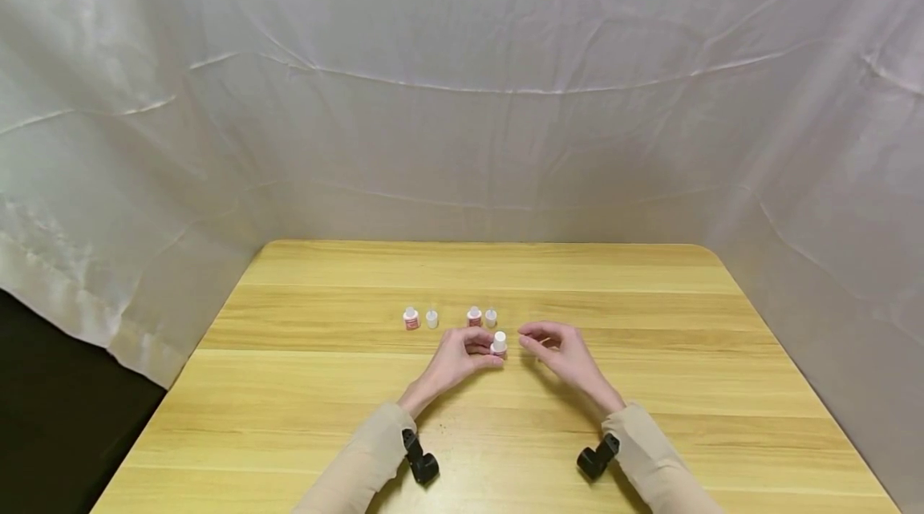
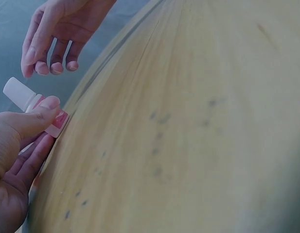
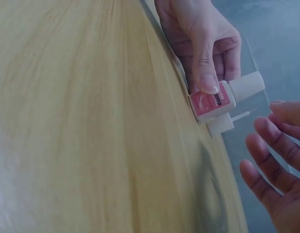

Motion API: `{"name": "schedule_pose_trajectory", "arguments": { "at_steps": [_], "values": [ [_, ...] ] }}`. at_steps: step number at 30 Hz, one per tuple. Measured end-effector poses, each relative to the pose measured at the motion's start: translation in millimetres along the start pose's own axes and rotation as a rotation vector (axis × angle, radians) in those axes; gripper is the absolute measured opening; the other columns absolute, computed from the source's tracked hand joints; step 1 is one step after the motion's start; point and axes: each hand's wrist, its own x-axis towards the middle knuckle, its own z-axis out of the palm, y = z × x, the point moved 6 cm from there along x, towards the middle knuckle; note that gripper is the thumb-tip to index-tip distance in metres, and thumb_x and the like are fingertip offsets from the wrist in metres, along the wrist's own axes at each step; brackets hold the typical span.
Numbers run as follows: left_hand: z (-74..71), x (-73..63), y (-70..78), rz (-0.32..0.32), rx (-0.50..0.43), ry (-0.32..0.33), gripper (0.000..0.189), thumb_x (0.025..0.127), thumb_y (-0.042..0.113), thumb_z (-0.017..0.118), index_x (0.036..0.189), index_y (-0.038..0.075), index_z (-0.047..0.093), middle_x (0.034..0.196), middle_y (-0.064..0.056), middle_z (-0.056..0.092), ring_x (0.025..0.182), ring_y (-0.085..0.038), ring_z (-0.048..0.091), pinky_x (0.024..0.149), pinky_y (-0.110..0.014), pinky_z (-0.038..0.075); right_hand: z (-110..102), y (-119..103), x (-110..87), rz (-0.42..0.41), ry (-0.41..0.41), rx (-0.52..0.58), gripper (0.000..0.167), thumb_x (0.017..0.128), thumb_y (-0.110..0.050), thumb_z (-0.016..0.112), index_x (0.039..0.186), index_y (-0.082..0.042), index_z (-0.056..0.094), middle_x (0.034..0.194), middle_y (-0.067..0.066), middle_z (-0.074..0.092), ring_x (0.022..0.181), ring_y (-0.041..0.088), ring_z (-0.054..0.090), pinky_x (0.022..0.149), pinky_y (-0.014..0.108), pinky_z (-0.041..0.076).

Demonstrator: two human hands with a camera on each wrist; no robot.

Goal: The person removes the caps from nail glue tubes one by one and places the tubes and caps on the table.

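Observation:
My left hand grips a small white bottle with a pink label between thumb and fingers. The bottle stands upright on the table with its tall white cap on. To its right, my right hand hovers with loosely bent fingers, holding nothing and apart from the cap. Behind the left hand are a similar uncapped bottle and a white brush cap, its thin brush pointing up. Farther left are another uncapped bottle and its neighbouring brush cap.
The wooden table extends around both hands. A pale hanging cloth encloses its back and sides. Small dark marks dot the tabletop near the left forearm. Each sleeve carries a black wrist camera.

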Motion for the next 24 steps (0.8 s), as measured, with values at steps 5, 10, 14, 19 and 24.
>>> {"name": "schedule_pose_trajectory", "arguments": {
  "at_steps": [5, 10, 14, 19, 24],
  "values": [
    [-2.8, -3.9, 15.5, 0.021, -0.015, 0.019, 0.027, 0.080, -0.007, 0.078, 0.105, -0.011, 0.070, 0.100, -0.029, 0.073, 0.091, -0.044, 0.073, 0.078, -0.018, 0.060, 1, -1, 0.6, -0.008, -0.009, -0.001, 0.025, 0.094, -0.016, 0.070, 0.112, 0.001, 0.072, 0.103, 0.012, 0.077, 0.088, 0.007, 0.067, 0.081, 0.023, 0.056],
    [-1.4, 2.3, -2.4, 0.019, 0.014, 0.028, 0.026, 0.079, 0.000, 0.082, 0.103, -0.005, 0.072, 0.099, -0.023, 0.075, 0.089, -0.034, 0.075, 0.077, -0.016, 0.060, 2, -3, 1.8, -0.007, -0.016, -0.007, 0.024, 0.093, -0.016, 0.071, 0.112, 0.000, 0.072, 0.104, 0.013, 0.077, 0.088, 0.010, 0.068, 0.081, 0.022, 0.056],
    [-1.8, 5.5, -11.6, 0.022, 0.031, 0.023, 0.026, 0.080, 0.007, 0.084, 0.102, -0.001, 0.074, 0.097, -0.018, 0.077, 0.086, -0.022, 0.076, 0.076, -0.017, 0.060, 4, -5, 3.0, -0.022, -0.021, 0.000, 0.024, 0.093, -0.016, 0.071, 0.111, 0.000, 0.072, 0.103, 0.013, 0.077, 0.087, 0.009, 0.068, 0.081, 0.022, 0.057],
    [-1.5, 5.6, -12.8, 0.017, 0.051, 0.027, 0.025, 0.080, 0.009, 0.084, 0.102, 0.001, 0.075, 0.097, -0.015, 0.077, 0.084, -0.016, 0.075, 0.076, -0.018, 0.060, 8, -8, 4.8, -0.033, -0.026, 0.018, 0.026, 0.092, -0.016, 0.072, 0.112, 0.001, 0.072, 0.102, 0.013, 0.077, 0.086, 0.006, 0.066, 0.079, 0.022, 0.056],
    [-0.4, 5.2, -13.7, 0.022, 0.035, 0.016, 0.025, 0.081, 0.008, 0.083, 0.103, 0.000, 0.074, 0.098, -0.017, 0.077, 0.084, -0.015, 0.075, 0.077, -0.019, 0.061, 12, -11, 7.5, -0.026, -0.036, 0.026, 0.027, 0.091, -0.018, 0.074, 0.111, 0.000, 0.073, 0.100, 0.012, 0.076, 0.085, 0.009, 0.066, 0.079, 0.023, 0.056]
  ]
}}
